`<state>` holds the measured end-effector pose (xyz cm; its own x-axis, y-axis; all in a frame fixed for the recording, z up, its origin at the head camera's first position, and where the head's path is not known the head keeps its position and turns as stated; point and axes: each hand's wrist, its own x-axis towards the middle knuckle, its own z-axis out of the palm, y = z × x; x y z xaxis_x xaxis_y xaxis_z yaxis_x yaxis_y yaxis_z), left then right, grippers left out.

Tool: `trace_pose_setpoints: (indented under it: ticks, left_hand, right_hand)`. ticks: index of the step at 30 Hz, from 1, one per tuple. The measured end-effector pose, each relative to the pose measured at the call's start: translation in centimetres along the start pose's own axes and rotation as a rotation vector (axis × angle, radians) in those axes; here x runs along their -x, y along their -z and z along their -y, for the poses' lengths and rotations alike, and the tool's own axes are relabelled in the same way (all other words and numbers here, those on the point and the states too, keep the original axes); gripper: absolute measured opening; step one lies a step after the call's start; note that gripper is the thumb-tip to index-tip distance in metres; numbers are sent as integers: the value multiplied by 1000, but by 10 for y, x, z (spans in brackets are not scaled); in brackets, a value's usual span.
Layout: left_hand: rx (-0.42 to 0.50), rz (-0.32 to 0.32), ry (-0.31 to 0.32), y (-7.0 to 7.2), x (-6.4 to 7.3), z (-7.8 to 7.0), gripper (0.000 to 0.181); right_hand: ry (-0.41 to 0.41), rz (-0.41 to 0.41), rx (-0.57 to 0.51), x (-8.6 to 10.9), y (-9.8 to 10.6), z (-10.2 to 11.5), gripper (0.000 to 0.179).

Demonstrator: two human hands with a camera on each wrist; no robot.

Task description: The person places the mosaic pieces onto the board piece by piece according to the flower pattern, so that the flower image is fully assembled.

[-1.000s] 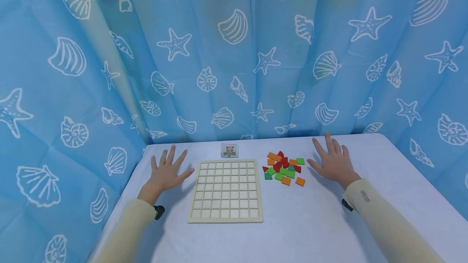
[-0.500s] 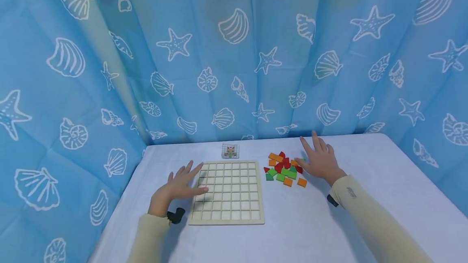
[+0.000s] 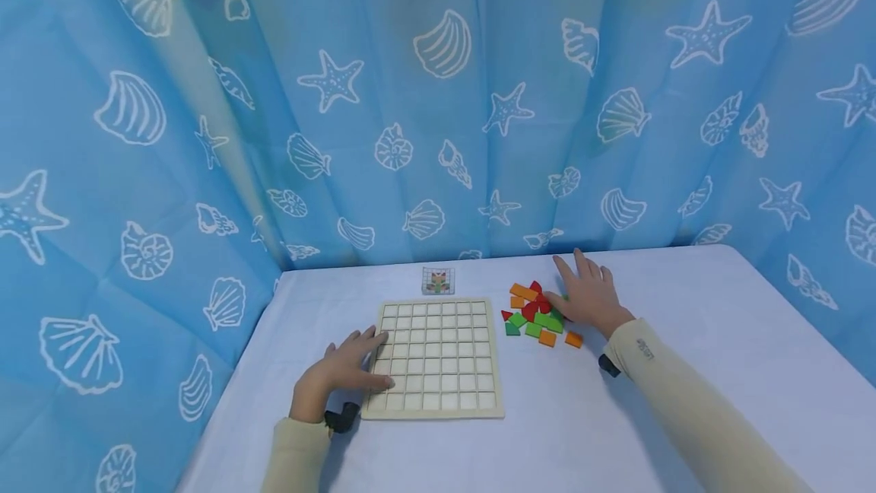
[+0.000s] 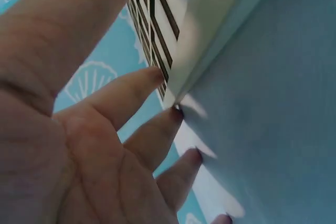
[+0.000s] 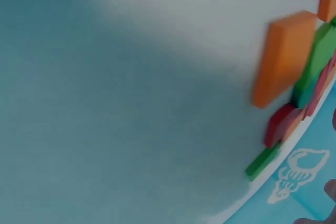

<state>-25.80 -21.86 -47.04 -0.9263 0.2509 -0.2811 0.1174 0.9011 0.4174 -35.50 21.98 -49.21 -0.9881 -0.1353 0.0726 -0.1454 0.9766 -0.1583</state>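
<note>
A cream grid board (image 3: pixel 441 415) with square cells lies on the white table. My left hand (image 3: pixel 347 367) is at its left edge, the thumb reaching over the cells. In the left wrist view, fingertips of this hand (image 4: pixel 126 140) are at the board's rim (image 4: pixel 202 35); fingers are spread and fairly straight. Right of the board lies a loose pile of flat red, orange and green blocks (image 3: pixel 547 322). Over the pile's right side hangs my right hand (image 3: pixel 590 299), covering some blocks; whether it touches any cannot be seen. An orange block (image 5: pixel 286 59) shows large in the right wrist view.
A small picture card (image 3: pixel 438 281) showing a coloured pattern on a grid lies behind the board. A blue curtain (image 3: pixel 479 135) with white shells and starfish hangs behind and around the white-covered table (image 3: pixel 547 424).
My left hand has moved right and nearer to me, from beside the board onto its left edge. The right hand has moved left over the blocks. The view has shifted slightly.
</note>
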Motion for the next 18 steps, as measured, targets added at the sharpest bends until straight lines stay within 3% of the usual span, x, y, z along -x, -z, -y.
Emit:
trace_pose_setpoints:
  ticks: [10, 18]
  left_hand:
    - [-10, -16, 16, -7, -5, -3, 95]
    - [-9, -5, 14, -7, -7, -4, 94]
  right_hand:
    - [-20, 49, -41, -20, 9, 17, 79]
    - [46, 81, -15, -35, -2, 17, 57]
